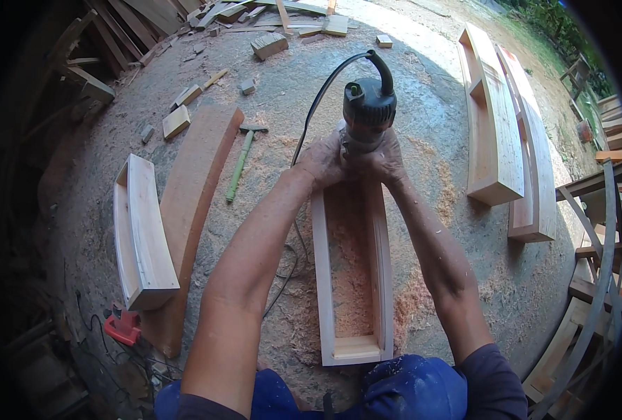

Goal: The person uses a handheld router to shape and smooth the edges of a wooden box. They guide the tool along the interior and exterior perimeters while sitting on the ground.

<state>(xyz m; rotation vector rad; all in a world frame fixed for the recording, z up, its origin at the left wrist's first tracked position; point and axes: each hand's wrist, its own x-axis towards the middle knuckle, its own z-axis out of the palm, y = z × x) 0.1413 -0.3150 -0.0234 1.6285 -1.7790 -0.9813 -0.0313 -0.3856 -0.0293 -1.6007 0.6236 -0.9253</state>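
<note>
Both arms stretch forward over a long wooden box frame that lies on the ground in front of my knees. At its far end stands a black handheld router, upright, with its cord rising from the top. My left hand closes round the router's base from the left. From the other side my right hand grips it too. The fingertips are partly hidden behind the tool. The bit cannot be seen, and my hands cover the frame's far end. Reddish shavings lie inside the frame.
Left of me are a thick plank, a small wooden box frame, a hammer with a green handle and a red tool. Two long box frames stand at the right. Offcuts and sawdust are scattered about; the router's cord trails left.
</note>
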